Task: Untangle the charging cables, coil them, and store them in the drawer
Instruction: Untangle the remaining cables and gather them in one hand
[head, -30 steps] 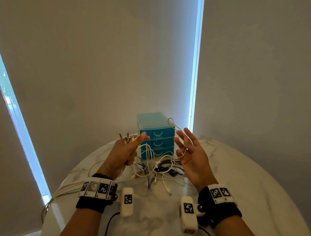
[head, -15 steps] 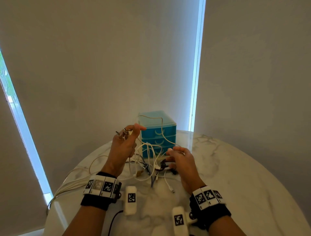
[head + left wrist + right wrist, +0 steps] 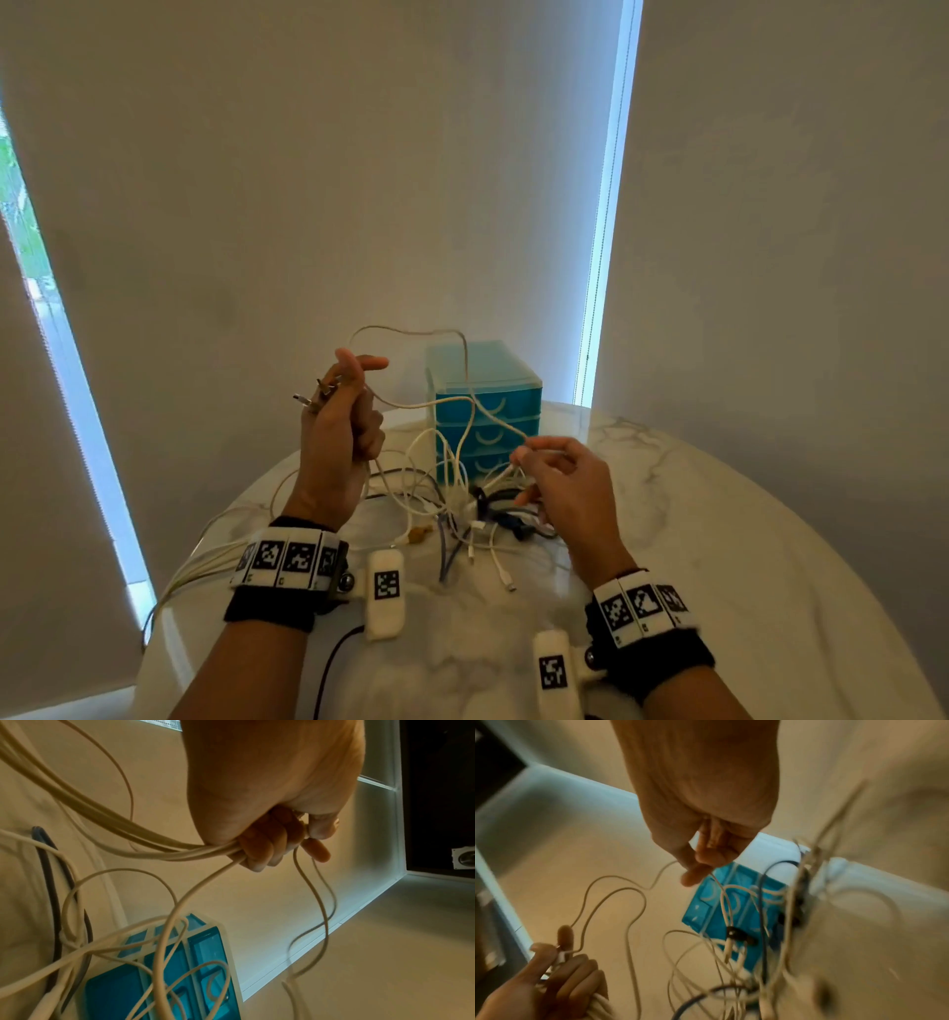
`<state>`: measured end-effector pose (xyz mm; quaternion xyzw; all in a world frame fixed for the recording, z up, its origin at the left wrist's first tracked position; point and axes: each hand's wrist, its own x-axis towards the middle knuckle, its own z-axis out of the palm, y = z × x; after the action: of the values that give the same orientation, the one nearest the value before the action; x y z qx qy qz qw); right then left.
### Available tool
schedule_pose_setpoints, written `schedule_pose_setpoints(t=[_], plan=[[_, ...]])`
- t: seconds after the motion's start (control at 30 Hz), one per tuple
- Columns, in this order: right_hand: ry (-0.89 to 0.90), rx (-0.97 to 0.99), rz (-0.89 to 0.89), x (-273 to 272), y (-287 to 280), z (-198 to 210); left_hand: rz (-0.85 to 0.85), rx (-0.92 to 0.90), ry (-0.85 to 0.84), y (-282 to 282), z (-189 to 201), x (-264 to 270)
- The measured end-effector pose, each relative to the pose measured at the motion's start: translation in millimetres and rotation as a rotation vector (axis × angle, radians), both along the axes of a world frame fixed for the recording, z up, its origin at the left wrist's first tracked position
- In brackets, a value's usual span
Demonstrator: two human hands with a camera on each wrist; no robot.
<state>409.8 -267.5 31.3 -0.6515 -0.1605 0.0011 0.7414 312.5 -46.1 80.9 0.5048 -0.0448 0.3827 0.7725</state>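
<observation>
Here my left hand [image 3: 339,437] is raised above the table [image 3: 719,539], fingers curled tight round a bundle of white cables [image 3: 123,833], with metal plugs [image 3: 313,395] poking out past the knuckles. My right hand [image 3: 565,483] sits lower, in front of the blue drawer unit [image 3: 488,406], pinching a single thin white cable [image 3: 411,334] between thumb and fingertips; that cable arcs up over the drawers and runs back to the left hand. The rest of the tangle [image 3: 462,514], white and dark leads together, lies on the marble between my wrists, touching the foot of the drawers.

The head view alone shows the plugs and all three drawers closed. The left wrist view shows what it misses: several strands squeezed under the curled fingers [image 3: 259,845]. The right wrist view is blurred towards the tangle, yet it shows the pinch [image 3: 695,870] clearly.
</observation>
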Motion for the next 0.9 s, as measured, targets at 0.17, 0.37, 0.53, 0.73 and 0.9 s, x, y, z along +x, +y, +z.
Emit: schedule_pose_setpoints(t=[0.17, 0.37, 0.53, 0.73, 0.9], plan=[[-0.286, 0.143, -0.137, -13.2, -13.3, 55.3, 0.045, -0.04, -0.006, 5.0, 3.5, -5.4], [-0.076, 0.392, -0.044, -1.0, -12.7, 64.9, 0.106, 0.061, 0.07, 1.5, 11.7, -4.8], [0.114, 0.698, -0.223, 34.8, -20.9, 71.0, 0.191, 0.426, 0.349, 13.3, 31.7, -23.0], [0.205, 0.922, -0.648, 62.0, -25.3, 97.6, 0.273, 0.128, 0.157, 50.3, 67.4, -61.7], [-0.04, 0.471, 0.014, 15.1, 106.2, 153.3, 0.307, 0.103, -0.028, 33.6, 89.2, -81.3]])
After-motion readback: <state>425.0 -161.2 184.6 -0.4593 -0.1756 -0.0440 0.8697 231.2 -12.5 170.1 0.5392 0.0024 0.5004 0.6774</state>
